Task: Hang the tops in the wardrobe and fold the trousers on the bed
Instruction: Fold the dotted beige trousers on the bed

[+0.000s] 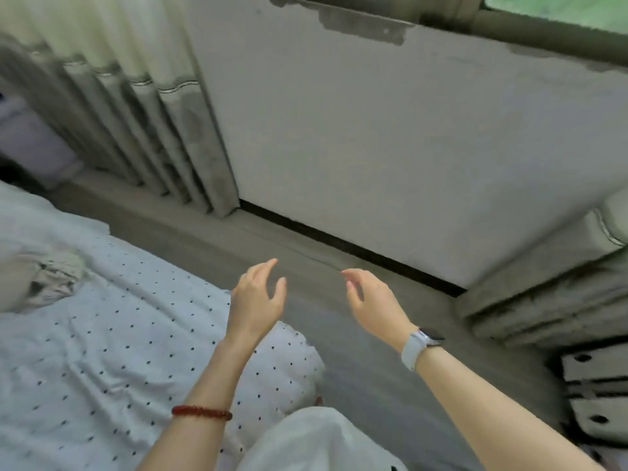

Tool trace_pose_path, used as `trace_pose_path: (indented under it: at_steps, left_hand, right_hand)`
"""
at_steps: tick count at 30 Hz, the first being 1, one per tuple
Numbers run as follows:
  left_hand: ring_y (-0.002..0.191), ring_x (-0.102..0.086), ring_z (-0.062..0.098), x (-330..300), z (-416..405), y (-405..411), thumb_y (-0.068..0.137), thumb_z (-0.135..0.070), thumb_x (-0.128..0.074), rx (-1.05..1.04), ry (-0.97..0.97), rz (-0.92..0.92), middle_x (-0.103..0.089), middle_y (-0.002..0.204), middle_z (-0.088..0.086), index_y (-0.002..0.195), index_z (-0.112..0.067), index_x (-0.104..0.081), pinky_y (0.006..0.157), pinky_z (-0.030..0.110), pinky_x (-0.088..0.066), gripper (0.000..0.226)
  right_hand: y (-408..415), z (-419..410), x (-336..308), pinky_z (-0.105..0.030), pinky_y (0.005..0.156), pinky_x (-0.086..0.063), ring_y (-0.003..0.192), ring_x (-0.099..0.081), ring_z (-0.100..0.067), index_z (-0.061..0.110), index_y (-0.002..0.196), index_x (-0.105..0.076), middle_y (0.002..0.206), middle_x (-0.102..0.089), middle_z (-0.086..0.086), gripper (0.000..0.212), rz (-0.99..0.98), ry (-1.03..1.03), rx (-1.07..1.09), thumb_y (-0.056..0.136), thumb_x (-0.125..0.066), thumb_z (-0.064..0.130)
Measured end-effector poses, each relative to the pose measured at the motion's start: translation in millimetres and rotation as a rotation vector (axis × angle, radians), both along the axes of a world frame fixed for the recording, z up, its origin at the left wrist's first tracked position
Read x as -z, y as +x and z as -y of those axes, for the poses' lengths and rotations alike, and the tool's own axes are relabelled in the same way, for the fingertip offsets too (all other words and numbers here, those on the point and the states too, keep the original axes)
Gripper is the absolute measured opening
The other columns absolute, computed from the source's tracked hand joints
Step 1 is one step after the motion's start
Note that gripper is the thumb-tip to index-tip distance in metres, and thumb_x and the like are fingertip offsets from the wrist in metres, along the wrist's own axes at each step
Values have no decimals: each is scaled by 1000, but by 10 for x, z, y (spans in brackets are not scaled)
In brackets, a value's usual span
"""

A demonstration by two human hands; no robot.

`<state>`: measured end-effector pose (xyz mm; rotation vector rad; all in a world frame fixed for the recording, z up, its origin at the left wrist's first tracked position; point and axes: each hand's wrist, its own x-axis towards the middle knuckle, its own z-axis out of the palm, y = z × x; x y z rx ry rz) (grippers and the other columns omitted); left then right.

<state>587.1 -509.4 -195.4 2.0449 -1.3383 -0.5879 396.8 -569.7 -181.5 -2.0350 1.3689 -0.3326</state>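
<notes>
Both hands are raised over the floor beside the bed (pixel 102 317), empty and apart. The left hand (pixel 256 295) has loosely spread fingers; a red bead bracelet (pixel 202 412) circles that forearm. The right hand (pixel 368 297) is likewise relaxed and holds nothing, with a white watch (pixel 421 345) on its wrist. On the dotted sheet at far left lies a crumpled pale garment (pixel 47 277), possibly trousers, though blur hides its kind. Grey curtains (pixel 142 130) hang behind.
</notes>
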Motion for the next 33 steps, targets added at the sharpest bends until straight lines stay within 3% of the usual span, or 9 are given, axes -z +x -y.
trace_pose_path:
  at_steps: [13, 21, 29, 33]
  left_hand:
    - [127, -42, 16, 13, 1187, 1452, 95, -23, -48, -531, 5, -43, -49, 135, 1, 132, -15, -49, 104, 29, -31, 38]
    - [125, -44, 16, -21, 1982, 2097, 96, -23, -46, -961, -3, -119, -50, 134, 2, 132, -14, -49, 102, 25, -32, 37]
    - [121, -49, 15, -197, 1438, 2546, 95, -18, -48, -1370, -24, -95, -54, 130, 3, 128, -12, -53, 95, 19, -32, 34]
    - [114, -53, 21, -210, 1028, 3184, 95, -16, -49, -1528, -17, -13, -58, 122, 10, 123, -7, -56, 88, 21, -34, 31]
  right_hand:
    - [1922, 1943, 99, -35, 96, -42, 113, -53, -20, 13, 128, -48, 124, -57, -2, 34, -55, 103, -461, 98, -33, 18]
    - [3142, 3082, 149, -26, 86, -39, 104, -55, -21, 12, 123, -53, 114, -61, -2, 31, -71, 111, -800, 96, -37, 15]
    - [4545, 2751, 78, -25, 80, -39, 103, -58, -26, 12, 125, -53, 114, -63, -6, 32, -65, 163, -1235, 97, -37, 15]
    - [5329, 2446, -4, -30, 78, -47, 88, -62, -25, 13, 126, -51, 103, -66, -10, 32, -24, 240, -1386, 98, -36, 15]
